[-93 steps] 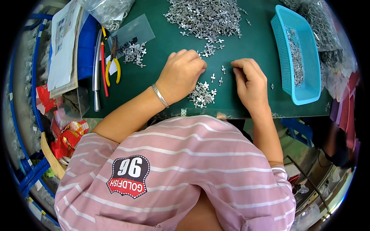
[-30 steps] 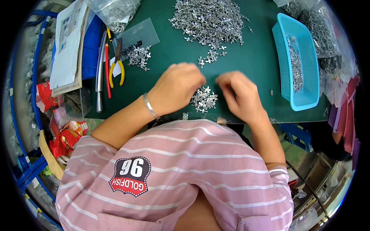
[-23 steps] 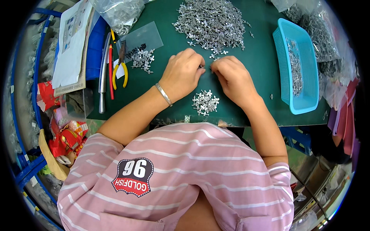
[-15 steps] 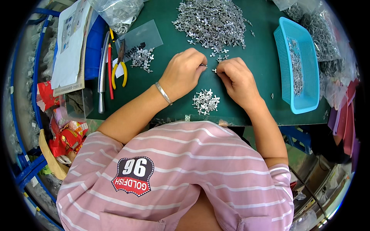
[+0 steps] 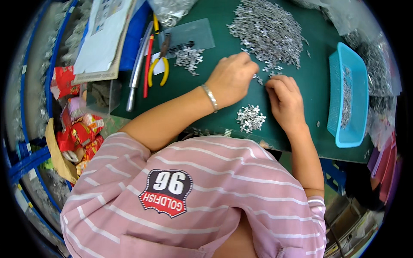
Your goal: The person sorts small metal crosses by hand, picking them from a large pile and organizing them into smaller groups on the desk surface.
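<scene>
My left hand (image 5: 234, 79), a silver bangle (image 5: 210, 98) at its wrist, is at the near edge of a large heap of small cross-shaped metal pieces (image 5: 271, 32). Its fingers are curled down and closed; whatever they hold is hidden. A few loose metal pieces (image 5: 257, 78) lie by its fingertips. Just to the right, my right hand (image 5: 287, 101) has its fingers bent in toward the thumb, and nothing shows clearly in the pinch. Nearer to me, between the hands and the table edge, sits a small pile of shinier metal pieces (image 5: 251, 118).
On the left lie yellow-handled pliers (image 5: 164, 77), a red stick (image 5: 146, 81), a metal rod (image 5: 134, 81), and another cluster of pieces (image 5: 188, 59) beside a clear plastic bag (image 5: 202, 34). A blue basket (image 5: 333, 107) stands right, with bagged metal rings (image 5: 378, 69) behind.
The whole view has shifted and tilted, so the table's things appear farther right. My left hand has moved slightly toward the heap. The small piece at its fingertips no longer shows.
</scene>
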Tool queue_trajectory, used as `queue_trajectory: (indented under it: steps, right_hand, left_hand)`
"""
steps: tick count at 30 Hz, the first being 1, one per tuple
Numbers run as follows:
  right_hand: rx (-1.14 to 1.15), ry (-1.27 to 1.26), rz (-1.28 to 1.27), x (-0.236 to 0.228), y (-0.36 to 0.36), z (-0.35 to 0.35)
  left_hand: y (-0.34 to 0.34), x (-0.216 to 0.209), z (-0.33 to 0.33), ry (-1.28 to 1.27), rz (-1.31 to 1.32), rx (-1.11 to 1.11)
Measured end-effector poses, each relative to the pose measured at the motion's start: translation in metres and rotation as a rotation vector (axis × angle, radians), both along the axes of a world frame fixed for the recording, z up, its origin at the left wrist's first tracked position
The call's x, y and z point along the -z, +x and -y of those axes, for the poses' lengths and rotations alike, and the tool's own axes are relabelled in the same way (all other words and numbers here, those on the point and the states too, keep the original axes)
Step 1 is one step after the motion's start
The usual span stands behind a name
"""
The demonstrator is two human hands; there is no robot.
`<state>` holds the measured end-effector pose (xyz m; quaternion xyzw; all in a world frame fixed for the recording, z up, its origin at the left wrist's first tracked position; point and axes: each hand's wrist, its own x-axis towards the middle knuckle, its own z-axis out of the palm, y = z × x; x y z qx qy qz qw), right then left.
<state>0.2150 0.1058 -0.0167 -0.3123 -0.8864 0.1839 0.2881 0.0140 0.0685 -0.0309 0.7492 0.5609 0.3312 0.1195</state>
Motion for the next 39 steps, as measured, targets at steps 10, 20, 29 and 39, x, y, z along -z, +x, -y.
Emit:
queue_trajectory:
  steps: [10,20,29,39]
  right_hand:
    - [0.038,-0.099,-0.163,-0.005,0.015,0.004]
    - [0.04,0.004,-0.05,0.007,0.011,0.003]
    - [0.222,-0.034,-0.068,-0.004,0.032,0.002]
    - [0.126,0.04,-0.071,-0.005,0.024,0.009]
  left_hand:
    - [-0.004,0.001,-0.003,0.023,0.043,0.183]
    - [0.006,-0.005,0.004,-0.015,0.015,0.165]
    - [0.001,-0.011,0.007,-0.04,0.01,0.21]
    - [0.007,-0.007,-0.007,0.011,0.103,0.069]
